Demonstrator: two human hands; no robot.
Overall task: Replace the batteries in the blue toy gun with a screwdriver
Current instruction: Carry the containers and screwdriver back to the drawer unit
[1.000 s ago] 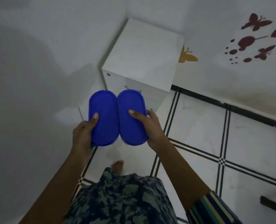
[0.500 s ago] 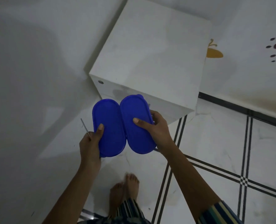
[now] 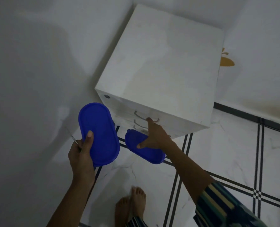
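Note:
My left hand (image 3: 81, 153) grips a blue oval-lidded container (image 3: 100, 136), thumb on its lid, together with a thin metal screwdriver shaft (image 3: 73, 138) that sticks out up and to the left. My right hand (image 3: 154, 137) holds a second blue oval-lidded container (image 3: 145, 152) with thumb and palm, lower and tilted, while its index finger reaches up to the top drawer handle (image 3: 145, 117) of the white drawer cabinet (image 3: 165, 66). No toy gun or batteries are visible.
The white cabinet stands in the corner between two white walls; the right wall carries an orange butterfly sticker (image 3: 226, 61). Below is a white tiled floor with dark double lines (image 3: 178, 182). My bare feet (image 3: 132, 205) are at the bottom centre.
The view has drawn closer to the cabinet. The two containers, held side by side before, have parted; my right hand dropped lower and stretched a finger to the top drawer handle.

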